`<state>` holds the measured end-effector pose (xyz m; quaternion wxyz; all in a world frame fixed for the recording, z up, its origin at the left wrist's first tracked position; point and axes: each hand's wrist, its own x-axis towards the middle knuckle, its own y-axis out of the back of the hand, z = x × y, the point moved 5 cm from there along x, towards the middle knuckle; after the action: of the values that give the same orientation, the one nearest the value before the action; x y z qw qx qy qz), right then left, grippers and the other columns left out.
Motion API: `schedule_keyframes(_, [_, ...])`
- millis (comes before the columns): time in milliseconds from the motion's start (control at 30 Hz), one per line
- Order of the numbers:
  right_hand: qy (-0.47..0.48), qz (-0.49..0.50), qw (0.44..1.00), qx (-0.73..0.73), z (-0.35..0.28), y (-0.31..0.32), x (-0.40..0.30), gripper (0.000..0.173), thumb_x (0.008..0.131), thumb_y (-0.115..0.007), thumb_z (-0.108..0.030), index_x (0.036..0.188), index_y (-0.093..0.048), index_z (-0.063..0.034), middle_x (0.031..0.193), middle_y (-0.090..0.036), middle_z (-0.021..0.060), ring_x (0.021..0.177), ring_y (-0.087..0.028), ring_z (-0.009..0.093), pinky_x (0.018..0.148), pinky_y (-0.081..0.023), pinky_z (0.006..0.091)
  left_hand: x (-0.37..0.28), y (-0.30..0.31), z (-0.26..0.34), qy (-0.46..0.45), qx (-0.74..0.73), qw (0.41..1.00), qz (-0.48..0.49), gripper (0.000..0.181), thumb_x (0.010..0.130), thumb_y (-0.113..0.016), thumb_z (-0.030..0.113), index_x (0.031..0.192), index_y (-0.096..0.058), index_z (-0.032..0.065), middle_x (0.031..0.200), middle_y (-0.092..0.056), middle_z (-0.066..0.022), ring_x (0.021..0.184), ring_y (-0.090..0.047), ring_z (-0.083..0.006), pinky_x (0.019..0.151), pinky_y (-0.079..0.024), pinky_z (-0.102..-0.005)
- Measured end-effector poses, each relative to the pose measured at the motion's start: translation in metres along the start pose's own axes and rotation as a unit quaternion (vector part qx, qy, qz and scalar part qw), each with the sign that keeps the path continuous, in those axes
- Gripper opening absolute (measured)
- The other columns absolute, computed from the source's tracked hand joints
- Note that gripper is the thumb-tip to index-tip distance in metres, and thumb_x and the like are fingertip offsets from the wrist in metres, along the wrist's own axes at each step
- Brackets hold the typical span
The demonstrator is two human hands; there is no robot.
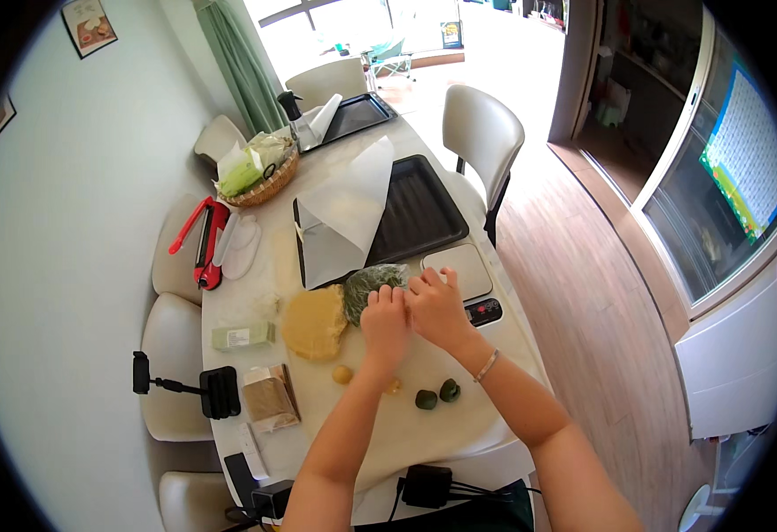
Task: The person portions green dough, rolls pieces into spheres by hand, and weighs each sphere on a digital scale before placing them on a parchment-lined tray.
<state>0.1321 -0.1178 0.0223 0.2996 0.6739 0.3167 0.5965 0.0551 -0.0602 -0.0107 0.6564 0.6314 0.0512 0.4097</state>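
Observation:
My left hand point(384, 322) has its curled fingers at the near right edge of a clear plastic bag of dark green filling or dough point(367, 286). My right hand point(438, 302) is beside it, fingers bent, thumb side near the left hand; what lies between the fingertips is too small to tell. A large yellow slab of dough point(314, 324) touches the bag's left side. Nearer me on the mat lie a small yellow ball point(342, 374), another yellow piece point(393, 386) partly behind my left forearm, and two dark green lumps point(426, 399), point(450, 390).
Beyond the hands, a black baking tray point(422, 206) carries baking paper point(348, 213). A kitchen scale point(462, 269) stands right. Leftward are a red bag sealer point(212, 246), a wicker basket point(269, 189), a green box point(242, 336), a brown packet point(269, 399) and a black phone stand point(219, 392).

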Motion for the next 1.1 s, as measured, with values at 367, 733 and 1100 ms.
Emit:
schedule_keyframes(367, [-0.345, -0.101, 0.831, 0.425, 0.015, -0.043, -0.038, 0.01, 0.076, -0.062, -0.005, 0.082, -0.056, -0.0001, 0.08, -0.061, 0.0132, 0.065, -0.061, 0.03, 0.061, -0.048, 0.0389, 0.002, -0.033, -0.077, 0.227, -0.556, 0.794, -0.089, 0.018, 0.097, -0.048, 0.02, 0.09, -0.055, 0.0052, 0.079, -0.061, -0.0001, 0.07, -0.059, -0.011, 0.063, -0.049, -0.0263])
schedule_keyframes(733, [-0.271, 0.0, 0.894, 0.358, 0.007, -0.064, -0.049, 0.02, 0.07, -0.064, 0.0, 0.09, -0.059, -0.0021, 0.087, -0.059, 0.0123, 0.072, -0.062, 0.024, 0.064, -0.05, 0.0315, 0.002, -0.018, -0.066, 0.3, -0.637, 0.69, -0.17, 0.013, 0.092, -0.055, 0.021, 0.085, -0.055, 0.0105, 0.07, -0.052, 0.0058, 0.058, -0.044, -0.0029, 0.05, -0.037, -0.0209])
schedule_keyframes(1100, [-0.047, 0.023, 0.994, 0.1, -0.032, -0.025, -0.034, 0.037, 0.068, -0.072, -0.021, 0.104, -0.064, -0.0164, 0.099, -0.052, 0.0043, 0.099, -0.05, 0.022, 0.095, -0.03, 0.0479, -0.001, -0.024, -0.083, 0.26, -0.621, 0.72, -0.166, 0.017, 0.081, -0.065, 0.007, 0.097, -0.058, 0.008, 0.075, -0.055, 0.0068, 0.062, -0.047, -0.0007, 0.051, -0.034, -0.0168])
